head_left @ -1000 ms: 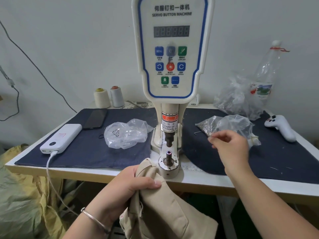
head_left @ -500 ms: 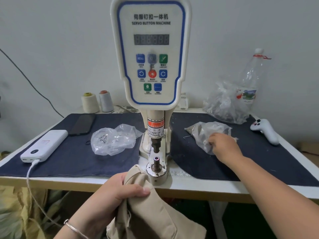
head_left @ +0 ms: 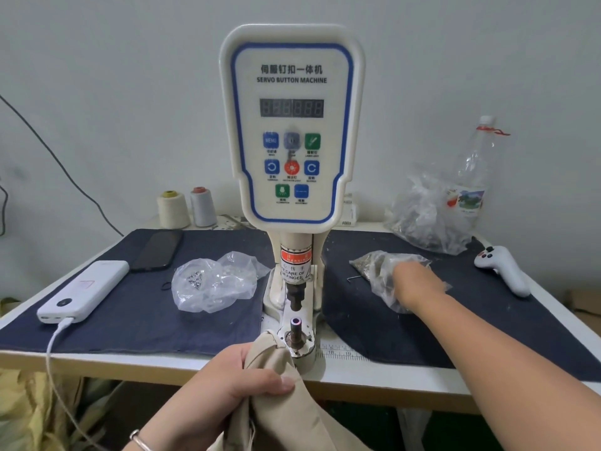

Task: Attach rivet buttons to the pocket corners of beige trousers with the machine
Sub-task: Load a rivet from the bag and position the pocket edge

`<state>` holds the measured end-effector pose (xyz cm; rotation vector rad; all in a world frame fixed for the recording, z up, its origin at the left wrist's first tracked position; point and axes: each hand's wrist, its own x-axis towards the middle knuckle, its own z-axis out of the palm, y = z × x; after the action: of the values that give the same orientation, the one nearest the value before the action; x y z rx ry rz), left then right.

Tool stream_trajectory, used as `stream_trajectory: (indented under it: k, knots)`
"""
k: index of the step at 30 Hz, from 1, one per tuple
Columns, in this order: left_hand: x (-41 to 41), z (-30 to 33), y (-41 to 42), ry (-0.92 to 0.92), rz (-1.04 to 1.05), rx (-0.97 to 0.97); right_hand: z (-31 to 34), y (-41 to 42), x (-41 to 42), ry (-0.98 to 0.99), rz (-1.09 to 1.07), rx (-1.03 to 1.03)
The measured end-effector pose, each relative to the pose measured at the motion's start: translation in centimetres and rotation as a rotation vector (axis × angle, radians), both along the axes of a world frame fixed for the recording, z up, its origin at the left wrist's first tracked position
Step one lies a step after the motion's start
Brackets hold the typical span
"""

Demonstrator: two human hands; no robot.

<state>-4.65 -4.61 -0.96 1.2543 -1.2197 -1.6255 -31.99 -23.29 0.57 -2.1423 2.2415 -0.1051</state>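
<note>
The white servo button machine (head_left: 291, 131) stands mid-table, its lower die post (head_left: 296, 333) at the front edge. My left hand (head_left: 227, 382) grips a bunched fold of the beige trousers (head_left: 286, 408) just left of the post, thumb on top of the cloth. My right hand (head_left: 416, 281) is inside a clear plastic bag of small metal parts (head_left: 377, 268) to the right of the machine; the fingers are hidden by the plastic. Another clear bag with rivet parts (head_left: 211, 281) lies to the left of the machine.
A dark blue cloth (head_left: 162, 320) covers the table. On it lie a white power bank (head_left: 84, 291) with cable, a black phone (head_left: 157, 250) and a white controller (head_left: 502, 268). Two thread cones (head_left: 187, 206), a large plastic bag (head_left: 429, 216) and a bottle (head_left: 473, 170) stand at the back.
My right hand has moved forward from above the bag down into it. My left hand keeps its grip on the trousers. The view has tilted down a little.
</note>
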Motion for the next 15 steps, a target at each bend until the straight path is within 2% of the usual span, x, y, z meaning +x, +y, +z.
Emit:
stream_trajectory:
  k: [5,8,10,13,15]
  knots:
    - [-0.1,0.1,0.1,0.006,-0.002,0.003,-0.2,-0.1,-0.2,-0.042,-0.043,-0.025]
    - [-0.3,0.3,0.2,0.005,0.009,0.004,0.7,-1.3,0.3,-0.205,-0.268,0.163]
    - [-0.4,0.5,0.4,0.007,0.013,0.002,0.8,-2.1,0.3,-0.228,-0.37,0.319]
    - [-0.6,0.7,0.5,0.019,0.026,0.004,0.0,-3.2,-0.2,-0.157,-0.318,0.286]
    - [-0.7,0.9,0.5,0.021,0.035,0.0,0.2,-3.6,-0.2,-0.179,-0.379,0.369]
